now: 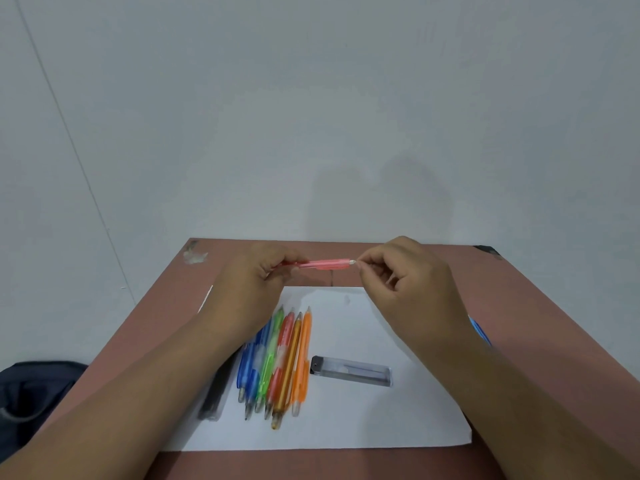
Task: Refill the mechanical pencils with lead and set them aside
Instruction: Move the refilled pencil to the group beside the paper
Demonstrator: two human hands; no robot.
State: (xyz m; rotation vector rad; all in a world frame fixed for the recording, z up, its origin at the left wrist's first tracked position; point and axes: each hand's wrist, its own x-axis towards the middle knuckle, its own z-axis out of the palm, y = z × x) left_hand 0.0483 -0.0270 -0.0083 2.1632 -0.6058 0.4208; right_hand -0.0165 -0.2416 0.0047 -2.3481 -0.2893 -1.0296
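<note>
One pink mechanical pencil [323, 264] is off the surface, held level between both hands above the far edge of the white paper sheet [381, 410]. My left hand [256, 282] has its grip curled round the barrel's tip end. My right hand [408, 275] pinches the white cap [352, 262] at the other end with thumb and forefinger, remaining fingers loosely curled.

I judge the step in hand to be working the cap at the rear opening. To do it well, I keep the barrel steady in the left grip, move the cap straight along the pencil axis without twisting sideways, and keep the cap pinched so it does not drop.

Below the hands, a row of coloured pencils [277, 362] lies side by side on the sheet, blue, green, red and orange. Just beside them to the right lies the clear lead case [351, 371]. A dark object [214, 393] lies left of the row, partly hidden by my left forearm. A blue item [479, 329] shows beyond my right wrist. The sheet rests on the brown surface [519, 306].
</note>
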